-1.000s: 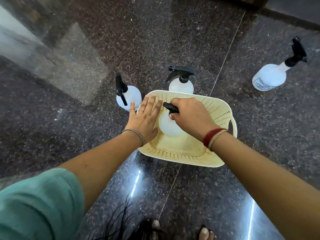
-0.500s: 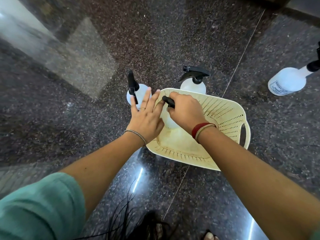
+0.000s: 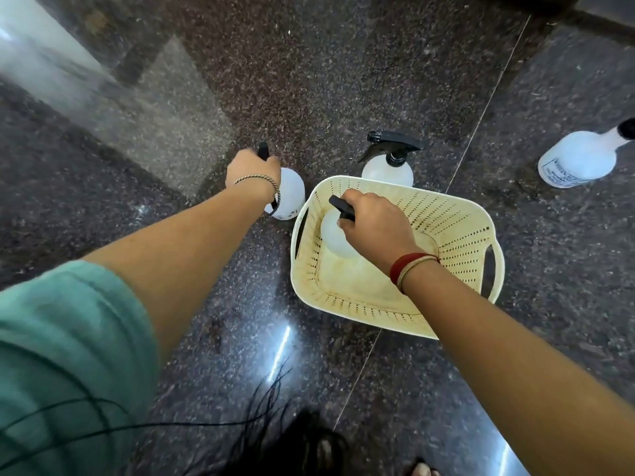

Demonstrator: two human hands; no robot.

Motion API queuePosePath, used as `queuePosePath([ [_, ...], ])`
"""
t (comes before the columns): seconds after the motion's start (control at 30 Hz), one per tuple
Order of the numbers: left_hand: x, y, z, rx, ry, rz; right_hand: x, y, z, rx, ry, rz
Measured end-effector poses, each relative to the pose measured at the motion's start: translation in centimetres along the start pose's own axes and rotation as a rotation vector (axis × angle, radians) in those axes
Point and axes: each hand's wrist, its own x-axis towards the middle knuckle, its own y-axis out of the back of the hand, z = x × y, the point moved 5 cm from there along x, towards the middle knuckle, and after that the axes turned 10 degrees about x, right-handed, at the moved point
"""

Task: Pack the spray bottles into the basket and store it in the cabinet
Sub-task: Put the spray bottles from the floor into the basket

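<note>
Your floor, and what sits on it

Dark speckled granite floor (image 3: 343,63); cream basket (image 3: 457,235) at centre; bottles at its left (image 3: 292,190), behind (image 3: 388,170), and upper right (image 3: 577,159).

A cream perforated basket (image 3: 457,235) with side handles is sitting on the floor, holding one white spray bottle (image 3: 335,235) with a black trigger head at its left end. Three more white bottles are standing outside it: one (image 3: 292,194) just left of the basket, one (image 3: 390,166) just beyond its far rim, one (image 3: 580,159) well apart at far right.
</note>
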Motion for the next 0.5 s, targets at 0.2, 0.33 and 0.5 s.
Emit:
queuePosePath([
  [0.2,-2.5,1.4,0.0,0.114,-0.158,0.202,0.0,-0.1,0.0,-0.02,-0.011,0.004],
  [0.33,-5.4,3.6,0.6,0.146,-0.316,0.223,0.0,0.4,-0.6,-0.05,-0.013,0.011],
  [0.5,-9.3,5.8,1.8,0.169,-0.42,0.184,-0.4,1.2,-0.9,-0.035,-0.083,-0.091],
])
